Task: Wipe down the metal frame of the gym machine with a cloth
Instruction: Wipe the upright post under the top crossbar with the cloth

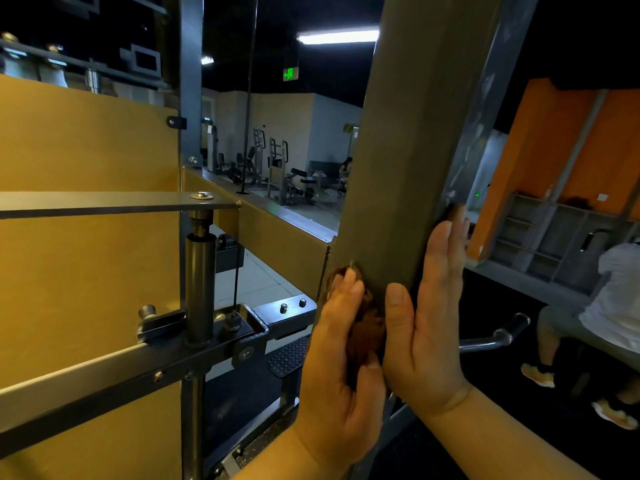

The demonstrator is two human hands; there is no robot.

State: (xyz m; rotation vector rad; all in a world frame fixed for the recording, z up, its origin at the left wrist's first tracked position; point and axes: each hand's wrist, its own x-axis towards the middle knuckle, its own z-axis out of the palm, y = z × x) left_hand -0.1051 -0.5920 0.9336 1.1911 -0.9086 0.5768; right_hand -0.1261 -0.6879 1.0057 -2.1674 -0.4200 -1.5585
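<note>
Spotted the brown cloth [367, 327] bunched on the front-left edge of the big upright post [415, 150] of the metal frame, low down, just beside the joint with the yellow crossbeam [277, 223]. Also caught a scrap of the same brown poking out past the right fingertips [450, 230] on the post's right edge. Guessed it wrapped round the back, but couldn't confirm.

Had the left hand [339, 341] clamping the bunch against the post, fingers laid up along it, thumb hooked over the cloth from below. Had the right hand [429, 306] flat on the right face, fingers straight and close together, thumb lying on the front face, pressing rather than pinching.

Progress-wise, reckoned this partway through at best. Saw pale streaks and smudges [481, 133] higher up the post's right face, so plenty left up there. Couldn't judge the stretch below the hands, mostly hidden. Found no cloth anywhere near the grey rail [104, 372], the dark guide rod [200, 282] or the bolted bits over at the left. Counted all that as still to do, assuming the same machine.

Further out: more gym machines across the floor, a green exit sign [291, 73] up top, and someone in a white shirt [620, 289] sitting at the right edge near a chrome handle [498, 337].
</note>
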